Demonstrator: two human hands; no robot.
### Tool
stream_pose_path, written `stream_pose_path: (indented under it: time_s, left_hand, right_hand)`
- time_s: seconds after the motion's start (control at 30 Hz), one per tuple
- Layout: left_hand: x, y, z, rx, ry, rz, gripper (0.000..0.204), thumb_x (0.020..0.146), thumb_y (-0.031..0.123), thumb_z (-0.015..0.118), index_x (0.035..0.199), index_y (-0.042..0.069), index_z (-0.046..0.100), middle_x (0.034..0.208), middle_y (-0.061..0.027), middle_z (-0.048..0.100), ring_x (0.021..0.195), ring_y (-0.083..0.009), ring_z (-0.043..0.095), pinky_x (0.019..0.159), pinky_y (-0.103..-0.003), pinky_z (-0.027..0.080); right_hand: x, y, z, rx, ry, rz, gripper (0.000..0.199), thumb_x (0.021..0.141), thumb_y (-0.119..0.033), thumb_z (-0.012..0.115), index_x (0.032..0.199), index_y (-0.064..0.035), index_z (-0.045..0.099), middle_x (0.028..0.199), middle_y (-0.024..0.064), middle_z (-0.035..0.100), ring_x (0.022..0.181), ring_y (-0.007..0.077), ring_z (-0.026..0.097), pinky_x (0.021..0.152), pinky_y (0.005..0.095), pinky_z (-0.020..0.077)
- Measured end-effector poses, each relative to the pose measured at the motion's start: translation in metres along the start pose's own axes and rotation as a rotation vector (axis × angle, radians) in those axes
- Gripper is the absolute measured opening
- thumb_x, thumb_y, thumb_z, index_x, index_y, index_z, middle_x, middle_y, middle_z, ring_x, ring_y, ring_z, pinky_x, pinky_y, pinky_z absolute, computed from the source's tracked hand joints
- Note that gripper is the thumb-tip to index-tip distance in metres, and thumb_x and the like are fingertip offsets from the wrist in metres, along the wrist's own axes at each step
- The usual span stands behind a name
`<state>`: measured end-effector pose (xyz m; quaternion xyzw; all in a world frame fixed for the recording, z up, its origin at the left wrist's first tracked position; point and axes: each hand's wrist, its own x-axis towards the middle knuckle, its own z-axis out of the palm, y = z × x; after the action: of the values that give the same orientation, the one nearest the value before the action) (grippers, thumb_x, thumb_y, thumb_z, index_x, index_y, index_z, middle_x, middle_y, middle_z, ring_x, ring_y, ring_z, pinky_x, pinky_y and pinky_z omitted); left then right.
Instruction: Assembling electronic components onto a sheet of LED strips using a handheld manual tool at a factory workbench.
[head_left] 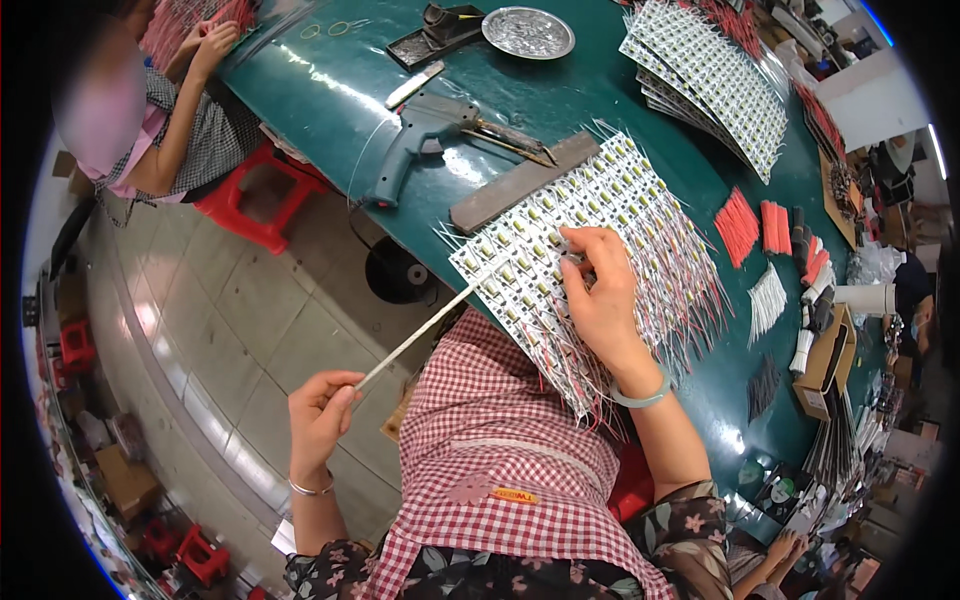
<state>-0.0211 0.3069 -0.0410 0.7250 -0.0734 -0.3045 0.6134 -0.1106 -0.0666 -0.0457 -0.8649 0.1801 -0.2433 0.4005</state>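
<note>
A panel of small white circuit boards (515,215) lies tilted at the table's near edge, its rows carrying yellow-green parts and many thin red and white wires. My left hand (322,415), left of the apron and off the table, is closed on the lower end of a thin pale rod (415,338). The rod's far tip meets the panel's left edge. Over the middle of the panel is my right hand (606,305), thumb and forefinger bent and apart, fingertips at the boards. Nothing shows between them. A flat grey-brown bar (525,182) lies along the panel's far edge.
Beyond the bar rests a pistol-shaped soldering gun (425,140) with a cord. A round metal dish (528,33) and a black holder (437,35) stand farther back. Stacked board panels (710,85) and red wire bundles (737,228) lie right. A co-worker sits far left near a red stool (262,200).
</note>
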Motion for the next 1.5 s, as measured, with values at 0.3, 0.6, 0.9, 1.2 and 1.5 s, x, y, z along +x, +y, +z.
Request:
stream_pose_path:
  time_s: [0.3, 0.6, 0.9, 1.2, 1.5]
  left_hand:
    - [0.018, 0.005, 0.035, 0.002, -0.010, 0.072, 0.018, 0.100, 0.004, 0.062, 0.112, -0.007, 0.069, 0.074, -0.0021, 0.064, 0.048, -0.0010, 0.041, 0.042, -0.019, 0.029]
    - [0.048, 0.014, 0.075, 0.005, -0.071, 0.087, 0.019, 0.101, 0.004, 0.062, 0.116, -0.006, 0.069, 0.082, -0.0007, 0.067, 0.055, 0.0009, 0.042, 0.048, -0.018, 0.030]
    - [0.075, 0.022, 0.115, -0.053, -0.066, 0.145, 0.019, 0.101, 0.004, 0.062, 0.115, -0.007, 0.068, 0.083, -0.0045, 0.069, 0.049, 0.0010, 0.041, 0.044, -0.018, 0.029]
    - [0.095, 0.037, 0.142, -0.043, -0.104, 0.105, 0.019, 0.101, 0.001, 0.060, 0.118, -0.006, 0.068, 0.082, 0.0000, 0.064, 0.057, -0.0004, 0.046, 0.051, -0.019, 0.035]
    - [0.086, 0.042, 0.154, 0.033, 0.103, 0.201, 0.029, 0.097, -0.001, 0.063, 0.126, -0.006, 0.063, 0.089, -0.0059, 0.066, 0.065, -0.0091, 0.061, 0.056, -0.022, 0.051]
  right_hand:
    - [-0.002, 0.010, -0.002, 0.183, 0.082, 0.069, 0.036, 0.087, 0.009, 0.061, 0.121, -0.0011, 0.066, 0.114, 0.0127, 0.061, 0.098, 0.0221, 0.064, 0.080, 0.0311, 0.0532]
    - [-0.005, 0.016, -0.006, 0.545, 0.135, 0.273, 0.034, 0.091, 0.011, 0.059, 0.124, 0.0024, 0.063, 0.120, 0.0083, 0.058, 0.108, 0.0160, 0.060, 0.093, 0.0283, 0.0505]
    - [-0.007, 0.023, -0.004, 0.684, 0.135, 0.309, 0.028, 0.091, 0.012, 0.058, 0.117, 0.0027, 0.063, 0.118, 0.0082, 0.057, 0.109, 0.0162, 0.060, 0.095, 0.0288, 0.0511]
    - [-0.005, 0.016, -0.006, 0.629, 0.110, 0.281, 0.026, 0.090, 0.012, 0.058, 0.114, 0.0020, 0.063, 0.117, 0.0096, 0.058, 0.106, 0.0167, 0.061, 0.091, 0.0283, 0.0528]
    - [-0.006, 0.017, -0.006, 0.576, 0.119, 0.238, 0.027, 0.088, 0.012, 0.057, 0.112, 0.0016, 0.064, 0.116, 0.0105, 0.059, 0.103, 0.0184, 0.062, 0.087, 0.0289, 0.0537]
